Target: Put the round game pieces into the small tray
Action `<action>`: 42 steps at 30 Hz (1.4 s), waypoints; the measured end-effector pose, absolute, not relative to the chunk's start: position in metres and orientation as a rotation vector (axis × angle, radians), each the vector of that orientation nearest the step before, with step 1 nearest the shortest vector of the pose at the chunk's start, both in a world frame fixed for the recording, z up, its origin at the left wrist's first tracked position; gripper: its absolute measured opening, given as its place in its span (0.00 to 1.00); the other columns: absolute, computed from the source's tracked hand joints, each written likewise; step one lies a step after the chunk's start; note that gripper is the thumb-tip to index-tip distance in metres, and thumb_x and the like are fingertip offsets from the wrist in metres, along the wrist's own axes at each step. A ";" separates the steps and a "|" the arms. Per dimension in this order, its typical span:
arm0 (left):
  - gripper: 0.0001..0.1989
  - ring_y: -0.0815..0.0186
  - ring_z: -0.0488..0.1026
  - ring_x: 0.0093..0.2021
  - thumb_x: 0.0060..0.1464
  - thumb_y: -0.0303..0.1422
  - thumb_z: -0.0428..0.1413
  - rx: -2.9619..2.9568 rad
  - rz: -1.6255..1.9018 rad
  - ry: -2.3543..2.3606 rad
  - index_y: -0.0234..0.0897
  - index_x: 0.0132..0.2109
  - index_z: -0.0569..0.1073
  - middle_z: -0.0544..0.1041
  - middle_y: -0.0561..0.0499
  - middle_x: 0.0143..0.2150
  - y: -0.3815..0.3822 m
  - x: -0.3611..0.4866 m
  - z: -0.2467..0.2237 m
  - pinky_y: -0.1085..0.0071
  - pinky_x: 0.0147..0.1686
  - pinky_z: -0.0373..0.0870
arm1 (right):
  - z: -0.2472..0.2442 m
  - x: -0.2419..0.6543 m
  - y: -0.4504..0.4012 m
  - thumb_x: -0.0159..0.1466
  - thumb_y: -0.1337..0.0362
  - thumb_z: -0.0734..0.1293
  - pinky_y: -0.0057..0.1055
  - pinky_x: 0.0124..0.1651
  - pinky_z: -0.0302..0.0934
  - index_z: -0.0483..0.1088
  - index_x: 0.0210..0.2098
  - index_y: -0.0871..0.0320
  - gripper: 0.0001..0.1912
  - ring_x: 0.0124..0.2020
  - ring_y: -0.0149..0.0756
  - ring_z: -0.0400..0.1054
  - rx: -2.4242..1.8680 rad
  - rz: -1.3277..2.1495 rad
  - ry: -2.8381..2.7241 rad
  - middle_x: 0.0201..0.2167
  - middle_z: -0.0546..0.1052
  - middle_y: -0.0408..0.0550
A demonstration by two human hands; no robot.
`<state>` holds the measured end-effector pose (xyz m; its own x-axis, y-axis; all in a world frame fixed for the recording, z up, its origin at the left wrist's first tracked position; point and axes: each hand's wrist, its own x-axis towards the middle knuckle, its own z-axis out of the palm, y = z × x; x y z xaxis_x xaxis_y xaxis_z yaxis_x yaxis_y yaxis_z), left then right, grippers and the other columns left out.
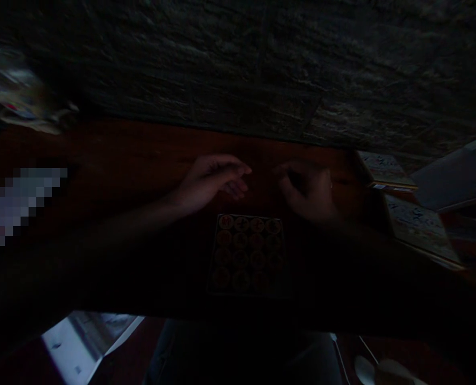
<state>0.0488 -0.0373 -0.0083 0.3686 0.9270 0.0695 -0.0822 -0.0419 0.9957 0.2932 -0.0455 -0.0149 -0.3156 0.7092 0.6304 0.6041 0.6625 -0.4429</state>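
Note:
My left hand [211, 182] hovers over the brown table, fingers loosely curved and slightly apart, with nothing visible in it. To its right, my right hand [310, 192] is curled, thumb and forefinger drawn close together at the tips. Darkness hides whether anything is between them. Just below both hands, nearer my body, lies a square box of round Chinese chess pieces [241, 240] set in rows, marked with characters. Neither hand touches the box. One spot in its lower right corner shows no piece, though the shadow is deep there.
A dark stone-patterned wall [229, 64] rises behind the table [133, 149]. Two flat patterned boxes [385, 168] lie at the right. A shiny plastic-wrapped bundle [25, 91] stands far left. Below the table edge are a white box [71, 347] and cables [342, 358].

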 end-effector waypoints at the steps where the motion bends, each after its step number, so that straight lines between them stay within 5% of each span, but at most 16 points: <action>1: 0.10 0.66 0.82 0.28 0.61 0.36 0.64 1.365 1.003 0.857 0.33 0.44 0.82 0.84 0.49 0.30 -0.038 0.049 -0.008 0.73 0.29 0.78 | -0.015 0.292 -0.044 0.73 0.61 0.64 0.35 0.35 0.64 0.76 0.35 0.56 0.13 0.30 0.38 0.75 -1.021 0.152 -2.034 0.29 0.82 0.48; 10: 0.11 0.65 0.81 0.27 0.59 0.37 0.63 1.446 0.953 0.983 0.34 0.43 0.82 0.84 0.49 0.31 -0.041 0.050 -0.005 0.71 0.30 0.78 | -0.017 0.289 -0.043 0.73 0.64 0.64 0.31 0.34 0.57 0.75 0.31 0.58 0.14 0.26 0.31 0.69 -0.931 0.191 -2.100 0.26 0.78 0.44; 25: 0.10 0.66 0.80 0.27 0.59 0.37 0.64 1.456 0.975 0.935 0.35 0.42 0.82 0.84 0.50 0.31 -0.042 0.048 -0.006 0.71 0.29 0.78 | -0.016 0.291 -0.041 0.71 0.61 0.64 0.33 0.35 0.57 0.77 0.34 0.58 0.14 0.27 0.33 0.71 -1.009 0.231 -2.140 0.28 0.80 0.45; 33: 0.07 0.68 0.72 0.27 0.64 0.37 0.55 1.633 1.581 1.266 0.44 0.38 0.77 0.78 0.54 0.29 0.003 0.007 0.012 0.71 0.27 0.70 | -0.018 0.292 -0.034 0.70 0.61 0.66 0.35 0.34 0.59 0.75 0.30 0.55 0.13 0.26 0.36 0.70 -1.114 0.314 -1.997 0.26 0.79 0.45; 38: 0.07 0.61 0.80 0.44 0.62 0.33 0.56 1.982 1.432 1.562 0.43 0.38 0.79 0.83 0.52 0.38 0.034 -0.025 0.006 0.68 0.42 0.73 | -0.019 0.294 -0.029 0.70 0.63 0.66 0.37 0.35 0.58 0.74 0.28 0.55 0.13 0.26 0.38 0.70 -1.188 0.311 -1.884 0.25 0.76 0.45; 42: 0.07 0.59 0.80 0.44 0.60 0.33 0.59 2.224 1.140 1.627 0.41 0.39 0.82 0.85 0.51 0.41 0.030 -0.025 -0.005 0.66 0.46 0.72 | -0.018 0.293 -0.030 0.71 0.63 0.64 0.35 0.34 0.56 0.74 0.28 0.56 0.14 0.26 0.35 0.68 -1.219 0.298 -1.895 0.24 0.75 0.45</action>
<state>-0.0248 0.0299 -0.0046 0.1182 0.8692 0.4802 0.7479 -0.3960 0.5328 0.2935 -0.0300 -0.0182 -0.1725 0.8361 0.5208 0.6359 0.4983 -0.5893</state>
